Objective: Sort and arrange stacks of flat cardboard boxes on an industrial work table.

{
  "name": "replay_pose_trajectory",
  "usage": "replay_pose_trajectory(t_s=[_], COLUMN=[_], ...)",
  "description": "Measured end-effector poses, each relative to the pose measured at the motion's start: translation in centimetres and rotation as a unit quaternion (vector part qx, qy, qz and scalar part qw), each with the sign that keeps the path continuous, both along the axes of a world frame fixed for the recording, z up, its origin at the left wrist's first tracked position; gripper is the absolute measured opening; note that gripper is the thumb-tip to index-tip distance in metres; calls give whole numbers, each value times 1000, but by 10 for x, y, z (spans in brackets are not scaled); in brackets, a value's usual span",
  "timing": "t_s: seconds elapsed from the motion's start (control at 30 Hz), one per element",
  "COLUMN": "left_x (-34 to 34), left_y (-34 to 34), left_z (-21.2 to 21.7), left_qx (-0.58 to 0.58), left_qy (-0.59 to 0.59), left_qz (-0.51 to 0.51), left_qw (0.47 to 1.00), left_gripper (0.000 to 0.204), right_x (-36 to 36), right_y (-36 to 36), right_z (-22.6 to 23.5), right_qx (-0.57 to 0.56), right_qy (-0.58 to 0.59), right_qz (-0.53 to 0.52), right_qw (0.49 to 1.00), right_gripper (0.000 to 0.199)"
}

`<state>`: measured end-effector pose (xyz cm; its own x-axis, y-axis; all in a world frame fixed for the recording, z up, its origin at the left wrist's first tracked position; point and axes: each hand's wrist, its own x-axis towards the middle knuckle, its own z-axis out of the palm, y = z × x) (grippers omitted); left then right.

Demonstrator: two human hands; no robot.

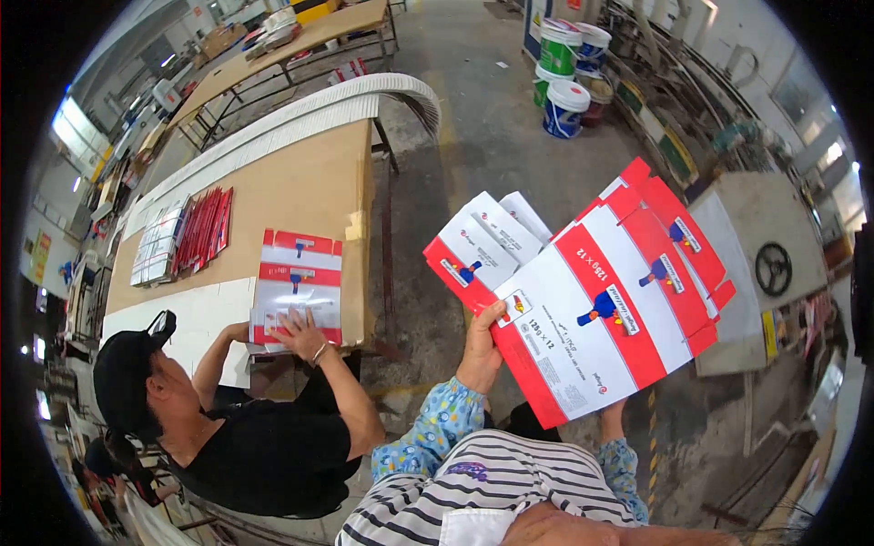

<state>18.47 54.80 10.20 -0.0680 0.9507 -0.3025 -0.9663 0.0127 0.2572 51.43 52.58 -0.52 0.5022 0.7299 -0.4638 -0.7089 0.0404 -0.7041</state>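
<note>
In front of me is a flat, unfolded carton (583,314), red and white with printed panels, tilted up to the right. My left hand (481,350) grips its left edge, the thumb lying on the front face. Only the wrist of my right hand (614,420) shows at the carton's lower edge; its fingers are hidden behind the board. More red and white folded cartons (487,241) fan out behind the left corner. Both my forearms wear blue patterned sleeves.
At the left a co-worker in black presses a hand on flat cartons (299,296) at a brown table (314,187). The table bears bundled cartons (187,235) and a long row of white sheets (273,127). Paint buckets (565,107) stand ahead; a machine with a black handwheel (773,268) is right.
</note>
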Motion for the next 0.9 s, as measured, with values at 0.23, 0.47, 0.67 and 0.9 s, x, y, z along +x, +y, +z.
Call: replay_pose_trajectory(t_s=[0.23,0.47,0.67,0.9], left_x=[-45,-116,-124,-124], left_y=[-7,-67,-142,-231], left_z=[7,-10,10,12], left_qx=[-14,-63,-94,-137], left_qy=[28,100,128,127], left_qz=[129,331,497,649], left_qw=[991,936,853,737], left_gripper=[47,44,46,48], right_x=[-24,-66,-118,-207], right_y=[45,123,200,238], right_z=[24,18,25,40], right_qx=[-22,-58,-20,24], right_qy=[-451,-495,-461,-468], right_qz=[279,419,519,589], right_qw=[847,759,719,658], right_gripper=[35,29,30,33])
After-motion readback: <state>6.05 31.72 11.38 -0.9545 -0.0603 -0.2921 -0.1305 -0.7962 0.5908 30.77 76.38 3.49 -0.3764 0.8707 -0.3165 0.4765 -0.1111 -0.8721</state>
